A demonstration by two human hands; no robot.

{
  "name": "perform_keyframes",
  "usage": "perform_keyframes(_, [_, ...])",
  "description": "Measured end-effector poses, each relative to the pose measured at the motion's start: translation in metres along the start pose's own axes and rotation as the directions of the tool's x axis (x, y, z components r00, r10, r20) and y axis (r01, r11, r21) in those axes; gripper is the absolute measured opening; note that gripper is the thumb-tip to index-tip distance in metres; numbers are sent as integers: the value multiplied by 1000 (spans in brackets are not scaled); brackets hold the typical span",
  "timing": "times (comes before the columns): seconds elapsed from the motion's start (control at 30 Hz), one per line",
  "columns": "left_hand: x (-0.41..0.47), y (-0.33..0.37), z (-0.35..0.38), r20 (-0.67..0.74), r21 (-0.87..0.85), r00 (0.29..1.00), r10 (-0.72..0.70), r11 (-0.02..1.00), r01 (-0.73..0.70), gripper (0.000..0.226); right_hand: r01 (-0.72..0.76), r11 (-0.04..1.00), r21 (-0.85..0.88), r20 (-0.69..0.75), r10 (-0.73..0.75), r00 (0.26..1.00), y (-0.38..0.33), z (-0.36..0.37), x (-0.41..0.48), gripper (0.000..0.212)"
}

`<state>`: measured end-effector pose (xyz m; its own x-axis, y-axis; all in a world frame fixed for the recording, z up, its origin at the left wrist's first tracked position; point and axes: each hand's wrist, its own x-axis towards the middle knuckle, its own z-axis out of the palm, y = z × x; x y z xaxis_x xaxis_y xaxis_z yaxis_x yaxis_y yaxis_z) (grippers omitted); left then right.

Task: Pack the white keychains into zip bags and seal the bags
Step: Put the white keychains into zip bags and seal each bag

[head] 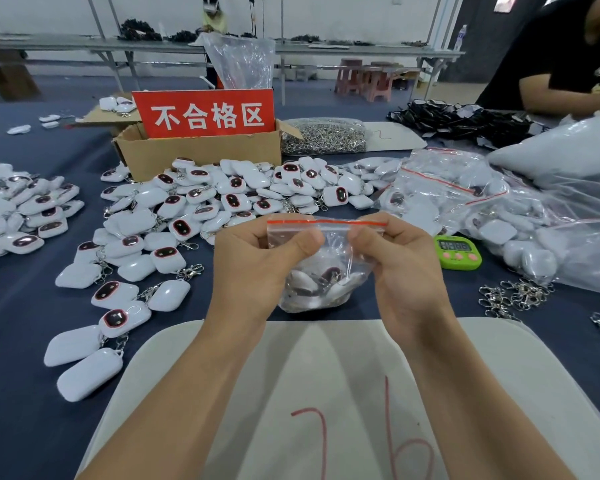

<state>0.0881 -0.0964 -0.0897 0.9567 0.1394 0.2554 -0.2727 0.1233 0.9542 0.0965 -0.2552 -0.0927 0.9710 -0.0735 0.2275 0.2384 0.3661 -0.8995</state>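
Left hand (pixel 257 261) and right hand (pixel 404 268) pinch the zip bag (pixel 329 258) beneath its red seal strip (pixel 326 222), probably the best hold on such limp, slippery film.

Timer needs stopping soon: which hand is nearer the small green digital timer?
Right. The right hand pinches the clear red-striped zip bag just left of the green digital timer; the left hand pinches the bag's far side.

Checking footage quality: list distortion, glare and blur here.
Head view: fisheye bends the far tables; light is even, shadows faint; sheen on the packed bags at right; the zip bag pinched by left hand and right hand looks slightly soft.
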Motion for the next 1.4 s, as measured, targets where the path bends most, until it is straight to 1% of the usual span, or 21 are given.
perform_keyframes(0.07, [-1,-1,0,35,34,999,7,999,-8,17,-5,999,-31,9,5,1000,1,0,0,15])
perform_keyframes(0.13, [-2,-2,1,31,62,999,24,998,-26,15,-14,998,-63,10,15,1000,2,1,-1,7])
perform_keyframes(0.27, [-2,-5,1,-2,96,1000,1,995,-1,13,-14,993,-115,-12,13,1000,4,0,-1,6])
perform_keyframes(0.4, [-2,-5,1,-22,108,1000,-6,994,8,6,-10,991,-132,33,14,999,4,2,-2,5])
perform_keyframes(0.5, [-2,-3,2,-11,133,1000,22,991,-20,8,-3,988,-155,54,11,998,5,6,-5,6])
perform_keyframes(0.6, [-1,-1,2,19,106,999,27,994,-29,10,-6,992,-130,42,12,999,4,8,-6,4])
perform_keyframes(0.67, [-1,-1,1,37,90,999,21,996,-24,12,-34,995,-91,38,38,999,3,8,-6,2])
perform_keyframes(0.73, [-1,-1,1,62,100,997,39,994,-45,11,-67,996,-65,35,70,997,3,9,-6,7])
perform_keyframes(0.83, [-1,-2,0,94,133,993,76,987,-88,13,-94,992,-79,36,97,995,1,9,-6,13])
perform_keyframes(1.0, [0,-5,2,80,150,997,21,988,-32,12,-105,990,-96,33,109,994,-1,9,-7,15])
perform_keyframes(1.13, [1,-5,1,50,150,998,-35,988,27,8,-78,992,-104,63,84,994,1,12,-9,14])
perform_keyframes(1.27, [1,-6,2,48,163,998,-37,986,29,5,-61,991,-116,64,69,996,0,13,-9,12])
perform_keyframes(1.4, [0,-5,2,38,162,999,-25,987,19,7,-73,987,-147,19,76,997,0,12,-9,6])
